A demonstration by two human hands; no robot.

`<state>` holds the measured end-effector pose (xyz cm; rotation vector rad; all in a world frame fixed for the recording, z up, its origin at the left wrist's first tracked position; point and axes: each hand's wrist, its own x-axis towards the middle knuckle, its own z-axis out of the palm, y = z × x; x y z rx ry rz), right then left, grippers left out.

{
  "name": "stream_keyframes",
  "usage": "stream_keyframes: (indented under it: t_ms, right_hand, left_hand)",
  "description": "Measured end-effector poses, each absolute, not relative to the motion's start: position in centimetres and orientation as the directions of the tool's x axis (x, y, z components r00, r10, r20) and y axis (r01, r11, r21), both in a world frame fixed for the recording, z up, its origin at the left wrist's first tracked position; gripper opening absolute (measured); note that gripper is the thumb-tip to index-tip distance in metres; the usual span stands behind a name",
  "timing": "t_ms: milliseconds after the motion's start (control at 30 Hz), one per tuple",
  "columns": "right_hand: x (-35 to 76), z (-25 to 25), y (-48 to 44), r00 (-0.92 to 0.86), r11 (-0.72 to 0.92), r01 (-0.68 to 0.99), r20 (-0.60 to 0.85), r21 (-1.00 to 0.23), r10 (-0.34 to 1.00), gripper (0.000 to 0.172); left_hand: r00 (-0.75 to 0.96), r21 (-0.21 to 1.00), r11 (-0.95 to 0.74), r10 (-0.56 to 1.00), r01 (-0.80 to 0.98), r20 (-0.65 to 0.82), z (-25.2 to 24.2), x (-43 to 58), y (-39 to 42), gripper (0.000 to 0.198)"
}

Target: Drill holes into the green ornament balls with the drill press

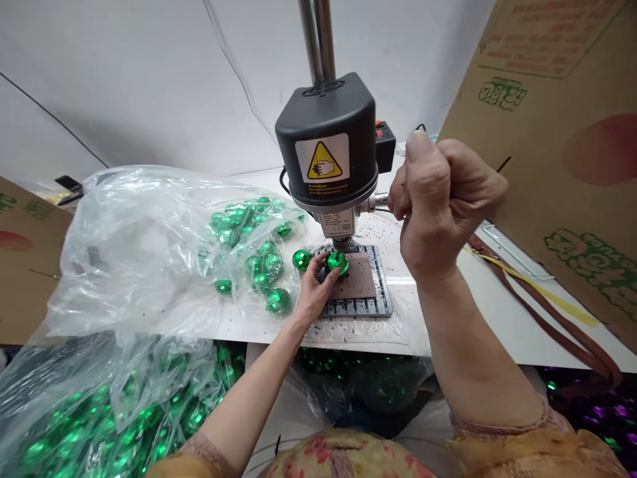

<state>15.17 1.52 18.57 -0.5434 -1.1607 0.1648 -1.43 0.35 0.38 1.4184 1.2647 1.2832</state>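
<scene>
A shiny green faceted ball (337,263) sits under the chuck of a black bench drill press (326,143), above a brown board (361,275) on the slotted metal base (385,302). My left hand (317,285) grips this ball between thumb and fingers. Beside those fingers, to the left, another green ball (301,259) rests on the table. My right hand (442,196) is raised at the right of the drill head, closed round the end of the metal feed lever (381,199); most of the grip is hidden in the fist.
A clear plastic bag (134,232) with several green balls lies left on the white table (189,325). Below the table edge are more bagged green balls (99,425). Cardboard boxes (562,166) flank both sides. A brown strap (552,325) hangs over the right edge. Dark shavings surround the base.
</scene>
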Motion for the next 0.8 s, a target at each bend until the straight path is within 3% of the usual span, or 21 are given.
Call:
stream_keyframes:
  t_ms: [267,500,800]
  right_hand:
    - [15.2,18.2,1.8,0.414,0.832,0.193,0.812,-0.520,0.412,0.048]
    - [15.1,18.3,1.8,0.427,0.845,0.156,0.806,-0.511,0.409,0.051]
    - [15.2,18.0,1.3,0.401,0.869,0.153,0.833,-0.471,0.381,0.049]
  left_hand:
    - [-0.007,0.964,-0.194,0.980,0.184,0.199,0.8,-1.0,0.1,0.048]
    - [0.042,0.857,-0.305,0.948,0.416,0.317,0.6,-0.3,-0.1,0.046]
    - [0.086,0.887,-0.283,0.959,0.365,0.270,0.6,-0.2,0.0,0.049]
